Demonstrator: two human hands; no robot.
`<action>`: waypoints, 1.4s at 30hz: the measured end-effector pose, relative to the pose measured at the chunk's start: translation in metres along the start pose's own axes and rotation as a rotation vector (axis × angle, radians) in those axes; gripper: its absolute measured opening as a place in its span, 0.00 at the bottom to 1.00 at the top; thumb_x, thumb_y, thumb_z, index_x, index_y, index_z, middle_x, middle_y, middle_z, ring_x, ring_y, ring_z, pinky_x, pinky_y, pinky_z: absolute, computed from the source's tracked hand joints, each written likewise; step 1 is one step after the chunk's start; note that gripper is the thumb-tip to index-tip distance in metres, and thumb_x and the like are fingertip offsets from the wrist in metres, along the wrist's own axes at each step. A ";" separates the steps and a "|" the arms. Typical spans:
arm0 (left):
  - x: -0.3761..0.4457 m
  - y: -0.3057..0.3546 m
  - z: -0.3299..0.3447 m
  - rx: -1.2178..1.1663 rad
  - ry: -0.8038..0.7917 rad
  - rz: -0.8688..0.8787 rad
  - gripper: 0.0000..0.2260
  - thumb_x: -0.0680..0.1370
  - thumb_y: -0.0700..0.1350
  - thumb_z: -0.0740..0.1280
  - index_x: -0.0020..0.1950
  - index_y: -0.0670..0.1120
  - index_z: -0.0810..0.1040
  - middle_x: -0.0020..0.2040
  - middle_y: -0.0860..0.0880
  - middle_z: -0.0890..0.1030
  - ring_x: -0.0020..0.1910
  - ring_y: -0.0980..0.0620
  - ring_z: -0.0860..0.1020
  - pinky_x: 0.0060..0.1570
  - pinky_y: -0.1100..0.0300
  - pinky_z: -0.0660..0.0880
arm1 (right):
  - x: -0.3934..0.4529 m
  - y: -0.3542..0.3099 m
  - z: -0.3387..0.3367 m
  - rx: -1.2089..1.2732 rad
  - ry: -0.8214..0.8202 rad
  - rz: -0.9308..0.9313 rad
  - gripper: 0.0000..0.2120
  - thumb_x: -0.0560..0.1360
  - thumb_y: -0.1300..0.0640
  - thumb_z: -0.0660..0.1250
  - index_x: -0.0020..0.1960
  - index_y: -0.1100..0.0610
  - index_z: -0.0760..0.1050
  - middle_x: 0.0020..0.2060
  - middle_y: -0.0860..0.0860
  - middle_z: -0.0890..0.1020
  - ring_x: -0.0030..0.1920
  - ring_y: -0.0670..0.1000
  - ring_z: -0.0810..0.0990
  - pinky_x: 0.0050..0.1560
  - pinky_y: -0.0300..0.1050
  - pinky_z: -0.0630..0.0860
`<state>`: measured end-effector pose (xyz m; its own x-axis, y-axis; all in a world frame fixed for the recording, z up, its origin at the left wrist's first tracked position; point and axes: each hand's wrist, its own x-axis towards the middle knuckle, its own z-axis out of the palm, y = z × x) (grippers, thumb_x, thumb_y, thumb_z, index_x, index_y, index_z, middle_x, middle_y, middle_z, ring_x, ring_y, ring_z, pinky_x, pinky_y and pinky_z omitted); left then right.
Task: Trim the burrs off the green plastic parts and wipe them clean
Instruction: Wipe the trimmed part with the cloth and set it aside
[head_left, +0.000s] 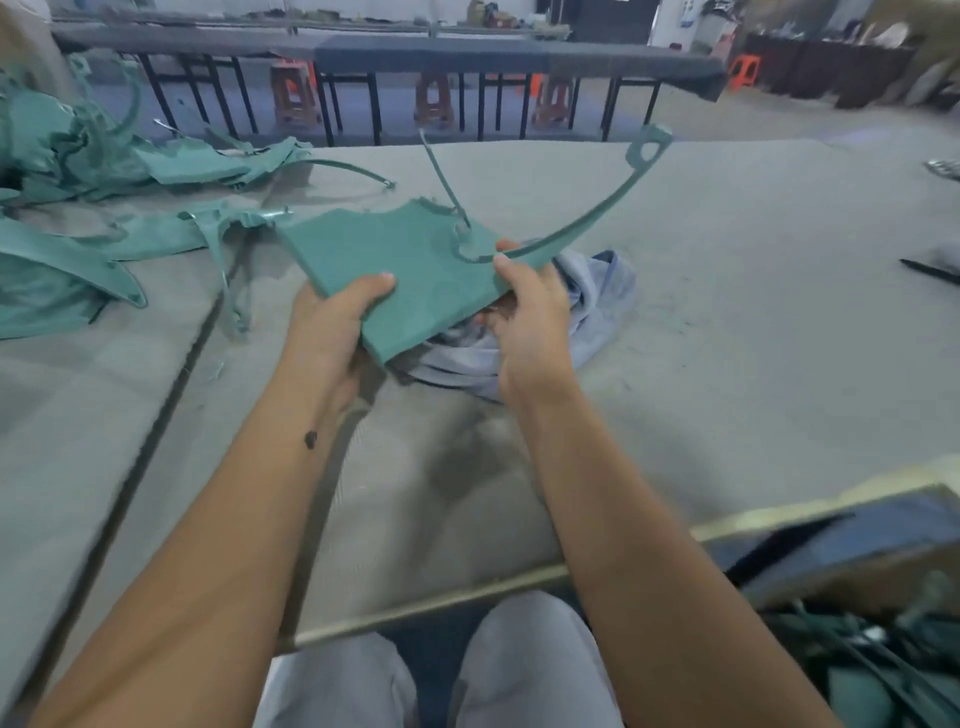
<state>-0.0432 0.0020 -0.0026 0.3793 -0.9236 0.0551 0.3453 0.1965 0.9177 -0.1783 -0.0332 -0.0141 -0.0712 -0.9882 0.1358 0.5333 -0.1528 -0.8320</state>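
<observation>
While both hands hold the green part (410, 270) up over the grey cloth (587, 306) on the worktop (727, 312), left hand (332, 317) gripping its near edge and right hand (524, 317) its side, wiping looks next, needing one hand free for the cloth.

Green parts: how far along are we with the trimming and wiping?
Done: can't confirm any; green pieces are heaped at far left, trimmed or not I can't tell. In hand: one part, gripped by the left hand and right hand above the cloth; its far edge looks ragged, thin strips still attached. Left: trimming and wiping it. More dark green parts sit in the box at lower right.
</observation>
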 end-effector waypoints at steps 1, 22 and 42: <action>-0.003 0.001 0.007 0.057 -0.031 -0.003 0.09 0.75 0.33 0.68 0.50 0.45 0.80 0.40 0.52 0.86 0.39 0.54 0.84 0.37 0.60 0.80 | -0.003 -0.006 -0.010 -0.058 0.042 -0.001 0.04 0.77 0.62 0.64 0.48 0.55 0.77 0.39 0.49 0.82 0.38 0.47 0.81 0.33 0.40 0.75; -0.252 -0.174 0.283 0.503 -1.160 -0.271 0.27 0.78 0.28 0.62 0.69 0.52 0.62 0.42 0.47 0.80 0.28 0.59 0.80 0.25 0.63 0.77 | -0.234 -0.146 -0.382 0.052 1.226 -0.307 0.07 0.79 0.62 0.65 0.43 0.55 0.74 0.37 0.51 0.82 0.34 0.49 0.80 0.33 0.42 0.79; -0.275 -0.208 0.245 0.992 -1.404 -0.472 0.14 0.83 0.49 0.57 0.67 0.55 0.72 0.56 0.55 0.80 0.54 0.55 0.79 0.61 0.52 0.73 | -0.259 -0.087 -0.412 -0.099 1.919 -0.068 0.13 0.78 0.63 0.60 0.60 0.54 0.63 0.64 0.54 0.69 0.38 0.50 0.73 0.33 0.46 0.67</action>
<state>-0.4291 0.1342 -0.1121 -0.7183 -0.5016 -0.4820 -0.5996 0.0952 0.7946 -0.5537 0.2302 -0.1988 -0.8179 0.3403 -0.4639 0.4523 -0.1180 -0.8840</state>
